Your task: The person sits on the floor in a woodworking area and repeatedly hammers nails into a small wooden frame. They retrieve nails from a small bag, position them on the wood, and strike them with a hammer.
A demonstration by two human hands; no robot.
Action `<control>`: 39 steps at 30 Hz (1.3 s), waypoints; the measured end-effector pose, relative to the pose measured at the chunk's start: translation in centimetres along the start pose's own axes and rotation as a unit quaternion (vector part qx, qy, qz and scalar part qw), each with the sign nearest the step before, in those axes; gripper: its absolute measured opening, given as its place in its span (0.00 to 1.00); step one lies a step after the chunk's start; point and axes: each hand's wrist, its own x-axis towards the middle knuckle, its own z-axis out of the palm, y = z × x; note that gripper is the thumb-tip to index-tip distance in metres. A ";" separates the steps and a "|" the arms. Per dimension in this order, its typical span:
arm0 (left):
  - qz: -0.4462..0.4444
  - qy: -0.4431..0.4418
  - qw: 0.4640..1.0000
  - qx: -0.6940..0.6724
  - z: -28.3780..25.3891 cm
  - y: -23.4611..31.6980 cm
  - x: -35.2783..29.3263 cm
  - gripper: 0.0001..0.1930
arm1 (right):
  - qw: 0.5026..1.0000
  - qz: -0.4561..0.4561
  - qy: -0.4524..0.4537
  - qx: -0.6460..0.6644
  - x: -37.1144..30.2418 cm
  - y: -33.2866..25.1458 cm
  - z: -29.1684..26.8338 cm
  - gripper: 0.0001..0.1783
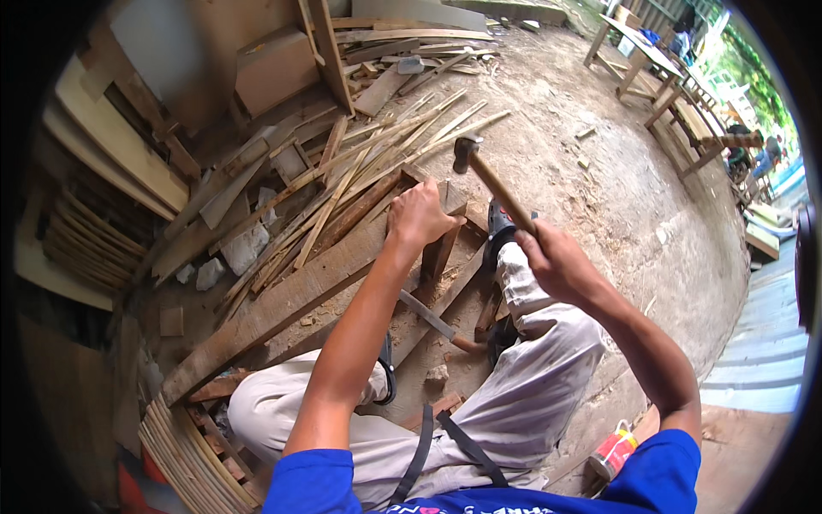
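Note:
My right hand point(556, 261) is closed around the wooden handle of a hammer point(505, 195). The hammer is raised to the right of my left hand, its dark metal head pointing up and away from me. My left hand point(418, 214) is closed at the far end of a long wooden plank point(287, 304), which slants between my legs. Whatever its curled fingers grip is hidden. Short wooden pieces point(438, 253) stand at that end of the plank, below my left hand. Nearer me lies a flat metal blade point(428, 315) with a wooden handle.
Loose wooden strips point(368, 158) and scraps lie piled ahead and to the left. Curved wooden slats point(188, 458) are stacked at lower left. A red and yellow can point(612, 452) stands near my right elbow. Wooden tables point(642, 51) stand at the far right.

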 end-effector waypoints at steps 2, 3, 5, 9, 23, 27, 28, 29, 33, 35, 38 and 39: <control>-0.006 0.008 1.000 0.017 -0.2 0.3 0.0 0.41 | 0.989 -0.039 0.034 0.140 -0.1 0.6 0.1 0.15; -0.008 0.010 1.000 0.024 -0.1 0.3 -0.1 0.39 | 0.972 -0.050 0.084 0.214 -0.2 0.8 0.2 0.16; -0.008 0.002 1.000 0.019 -0.2 0.3 -0.3 0.41 | 0.899 -0.019 0.002 0.437 -0.2 0.9 0.7 0.14; 0.006 0.027 0.999 0.021 -0.1 0.1 -0.4 0.48 | 0.777 0.124 -0.039 0.616 0.1 0.9 2.9 0.16; 0.020 0.021 0.998 0.052 0.2 0.1 0.3 0.62 | 0.778 0.264 -0.187 0.539 0.4 7.4 4.2 0.24; 0.021 0.026 0.998 0.056 0.2 0.0 0.2 0.63 | 0.602 0.209 0.011 0.771 1.1 6.2 4.2 0.16; 0.025 0.027 0.998 0.059 0.2 0.0 0.2 0.63 | 0.655 0.251 -0.012 0.712 0.9 6.2 4.4 0.16; 0.024 0.025 0.998 0.051 0.1 0.1 0.2 0.61 | 0.696 0.247 -0.080 0.670 0.8 6.1 4.8 0.16; 0.017 0.011 0.999 0.034 -0.1 0.2 0.2 0.56 | 0.671 0.329 -0.199 0.634 0.0 7.2 6.0 0.19; 0.013 0.006 0.999 0.033 -0.3 0.3 0.5 0.55 | 0.696 0.303 -0.179 0.626 -0.2 7.5 6.5 0.17; 0.003 -0.016 0.999 0.034 -0.3 0.1 0.5 0.53 | 0.709 0.279 -0.156 0.628 -0.3 7.2 6.6 0.17; -0.001 -0.024 0.999 0.031 -0.3 0.1 0.5 0.52 | 0.749 0.284 -0.131 0.584 -0.3 6.8 6.5 0.17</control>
